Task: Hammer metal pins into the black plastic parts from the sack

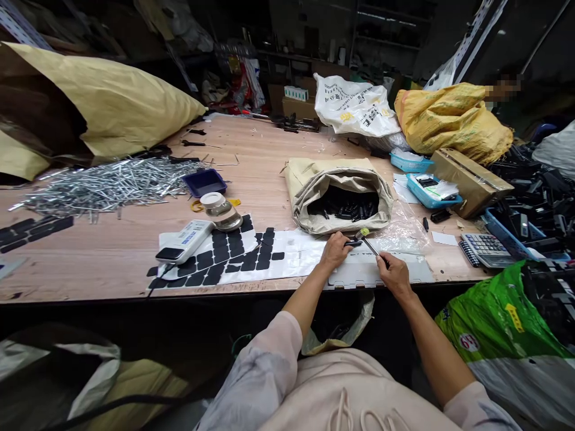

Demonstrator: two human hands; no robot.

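My left hand (335, 251) is closed on a small black part (353, 243) just above the table's front edge. In my right hand (395, 274) is a small hammer (371, 246), gripped by its grey handle. The hammer's yellow-green head is right by the black part; whether they touch I cannot tell. Behind both hands, a rolled-down beige sack (299, 197) lies with its mouth toward me, and many small black parts (357, 209) show inside. Under my hands is a pale grey sheet (404, 270), with clear plastic wrap (408, 230) to its right.
Left are a heap of metal rods (112, 185), a dark blue tray (205, 182), a lidded jar (222, 212), a white device (185, 240) and black adhesive pads (211, 260). Right are blue baskets (433, 197), a cardboard box (471, 176), a calculator (486, 248) and a green sack (485, 317).
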